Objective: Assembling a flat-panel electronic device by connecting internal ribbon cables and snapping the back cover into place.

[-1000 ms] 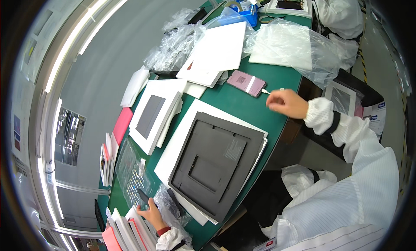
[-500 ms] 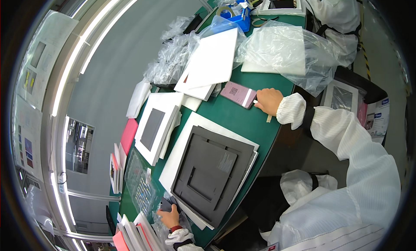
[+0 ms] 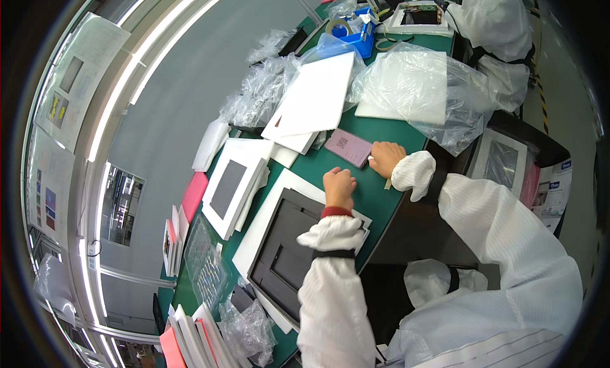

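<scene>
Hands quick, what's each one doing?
Left hand: curled on the green table, holding nothing visible.
Right hand: touching the pink card; grip cannot be told.

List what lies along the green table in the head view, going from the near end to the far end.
Stack of pink and white sheets → dark grey panel on white foam → left hand → right hand, touching the pink card → white foam board → blue tape dispenser.

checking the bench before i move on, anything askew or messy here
Mostly tidy. Crumpled clear plastic bags pile at the far edge, and the white foam sheets lie fanned, not squared. Both hands rest by the pink card.
</scene>
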`<control>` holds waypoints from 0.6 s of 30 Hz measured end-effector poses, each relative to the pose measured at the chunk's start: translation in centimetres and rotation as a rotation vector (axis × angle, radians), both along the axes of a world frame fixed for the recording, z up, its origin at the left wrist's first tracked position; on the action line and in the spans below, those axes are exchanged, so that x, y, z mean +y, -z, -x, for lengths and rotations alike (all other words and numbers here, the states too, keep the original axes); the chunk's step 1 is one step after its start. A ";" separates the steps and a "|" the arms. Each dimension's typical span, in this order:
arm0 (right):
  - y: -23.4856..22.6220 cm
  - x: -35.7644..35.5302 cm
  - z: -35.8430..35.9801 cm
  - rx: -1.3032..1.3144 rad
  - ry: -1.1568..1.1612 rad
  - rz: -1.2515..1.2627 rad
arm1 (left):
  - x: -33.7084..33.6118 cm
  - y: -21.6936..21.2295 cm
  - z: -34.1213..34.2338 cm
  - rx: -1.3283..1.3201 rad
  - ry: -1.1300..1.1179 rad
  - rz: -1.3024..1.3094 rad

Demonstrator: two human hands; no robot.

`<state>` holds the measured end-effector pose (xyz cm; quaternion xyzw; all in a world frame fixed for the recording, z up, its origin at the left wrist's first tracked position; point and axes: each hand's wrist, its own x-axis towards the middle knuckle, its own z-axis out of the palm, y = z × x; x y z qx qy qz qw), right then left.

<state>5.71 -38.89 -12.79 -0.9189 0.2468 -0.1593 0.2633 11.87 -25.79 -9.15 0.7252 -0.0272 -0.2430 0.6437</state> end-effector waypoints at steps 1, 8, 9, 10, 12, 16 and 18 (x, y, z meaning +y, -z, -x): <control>0.2 -0.4 0.4 0.001 0.012 0.004 | -1.9 0.4 0.0 0.086 -0.062 0.032; 0.0 -2.8 0.9 0.034 0.012 -0.281 | -5.2 1.9 -0.1 0.349 -0.206 0.258; 0.2 -2.5 0.9 0.039 0.031 -0.299 | -4.9 2.2 -0.2 0.379 -0.187 0.279; 0.4 -2.2 0.9 0.045 0.050 -0.318 | -4.9 2.5 -0.2 0.377 -0.187 0.302; 0.2 -2.2 1.2 0.041 0.053 -0.328 | -5.7 2.8 -0.1 0.370 -0.263 0.309; 0.9 -1.3 1.9 -0.089 0.072 -0.208 | -6.4 2.9 0.4 0.362 -0.405 0.354; 1.0 -1.3 1.9 -0.075 0.043 -0.223 | -6.1 3.1 0.3 0.333 -0.409 0.367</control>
